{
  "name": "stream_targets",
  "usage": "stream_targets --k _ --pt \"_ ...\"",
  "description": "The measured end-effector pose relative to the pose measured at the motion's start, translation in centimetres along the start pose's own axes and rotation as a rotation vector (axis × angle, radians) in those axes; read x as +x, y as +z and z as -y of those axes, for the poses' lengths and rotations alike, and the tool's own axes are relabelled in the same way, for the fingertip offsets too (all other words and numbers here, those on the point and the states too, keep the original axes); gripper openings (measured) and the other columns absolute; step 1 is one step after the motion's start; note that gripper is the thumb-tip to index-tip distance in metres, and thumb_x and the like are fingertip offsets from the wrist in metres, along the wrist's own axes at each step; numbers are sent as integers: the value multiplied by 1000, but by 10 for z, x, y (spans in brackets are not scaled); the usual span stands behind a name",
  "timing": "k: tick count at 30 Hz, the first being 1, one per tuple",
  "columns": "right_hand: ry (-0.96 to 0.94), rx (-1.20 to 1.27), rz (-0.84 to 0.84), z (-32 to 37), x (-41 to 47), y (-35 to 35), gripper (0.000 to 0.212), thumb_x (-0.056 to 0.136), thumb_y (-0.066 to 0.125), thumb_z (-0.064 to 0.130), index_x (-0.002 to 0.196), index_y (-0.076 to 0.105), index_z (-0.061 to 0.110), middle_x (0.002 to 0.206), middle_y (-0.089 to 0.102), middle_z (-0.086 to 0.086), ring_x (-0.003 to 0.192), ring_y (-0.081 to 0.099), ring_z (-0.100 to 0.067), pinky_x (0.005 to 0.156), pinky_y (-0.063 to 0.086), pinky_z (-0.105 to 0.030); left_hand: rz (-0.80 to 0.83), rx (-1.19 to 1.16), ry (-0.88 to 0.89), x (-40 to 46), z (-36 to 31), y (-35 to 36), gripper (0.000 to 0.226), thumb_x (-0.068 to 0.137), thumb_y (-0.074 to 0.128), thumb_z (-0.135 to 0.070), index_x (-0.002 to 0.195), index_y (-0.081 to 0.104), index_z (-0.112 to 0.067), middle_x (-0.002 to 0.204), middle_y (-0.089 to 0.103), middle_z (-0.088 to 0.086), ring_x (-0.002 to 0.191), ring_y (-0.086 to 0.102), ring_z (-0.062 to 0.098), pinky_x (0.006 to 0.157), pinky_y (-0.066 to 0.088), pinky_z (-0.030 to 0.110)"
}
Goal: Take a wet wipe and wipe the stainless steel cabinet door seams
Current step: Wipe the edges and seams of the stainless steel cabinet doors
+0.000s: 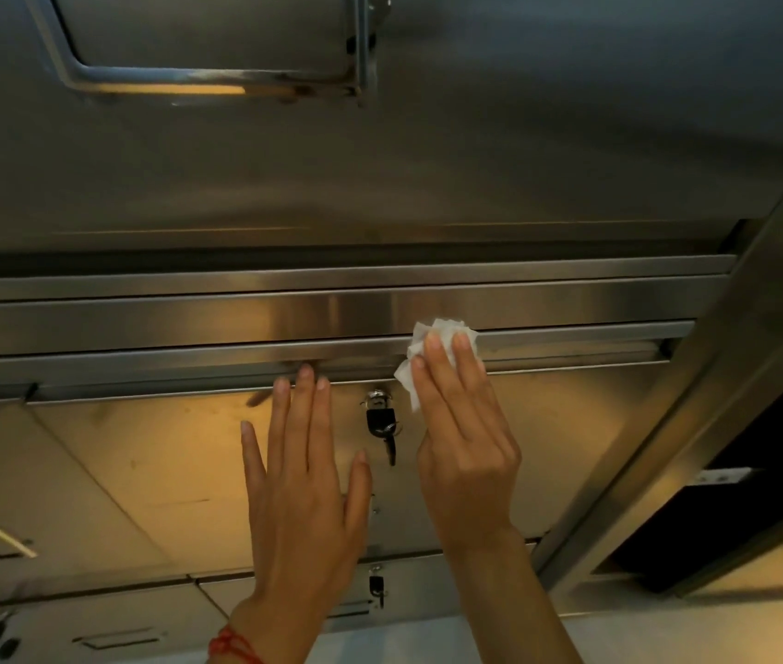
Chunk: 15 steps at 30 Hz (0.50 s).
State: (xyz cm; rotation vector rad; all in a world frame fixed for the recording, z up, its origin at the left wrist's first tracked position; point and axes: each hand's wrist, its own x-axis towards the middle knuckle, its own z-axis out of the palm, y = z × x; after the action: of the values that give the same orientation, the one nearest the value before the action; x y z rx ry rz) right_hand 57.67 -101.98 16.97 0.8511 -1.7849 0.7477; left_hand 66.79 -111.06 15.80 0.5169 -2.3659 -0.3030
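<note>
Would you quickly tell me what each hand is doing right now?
Left hand: open, flat on the cabinet door.
Right hand: open, pressing the wet wipe against the seam.

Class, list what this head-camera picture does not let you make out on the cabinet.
1. Head view: seam under the wipe, covered by wipe and right hand.
2. Head view: upper hatch, cut off by the top edge.
3. Head view: lower padlock, too small and dark to tell if locked.
4. Head view: door under the left hand, hidden by it.
</note>
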Motion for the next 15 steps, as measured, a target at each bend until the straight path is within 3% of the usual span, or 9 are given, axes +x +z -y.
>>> stream_targets --k 6,15 --pt "-15 7 18 -12 3 -8 27 84 63 5 109 66 -3 119 62 -17 116 55 -35 98 46 -44 17 4 67 -6 -26 6 61 89 35 -32 143 29 -3 150 26 11 140 15 21 111 10 51" --pt "12 -24 -18 -38 -1 -16 26 98 45 6 111 66 -2 121 61 -16 118 54 -35 102 43 -42 48 99 143 -5 -46 18 59 89 36 -32 139 37 -2 148 31 12 139 20 23 109 14 52"
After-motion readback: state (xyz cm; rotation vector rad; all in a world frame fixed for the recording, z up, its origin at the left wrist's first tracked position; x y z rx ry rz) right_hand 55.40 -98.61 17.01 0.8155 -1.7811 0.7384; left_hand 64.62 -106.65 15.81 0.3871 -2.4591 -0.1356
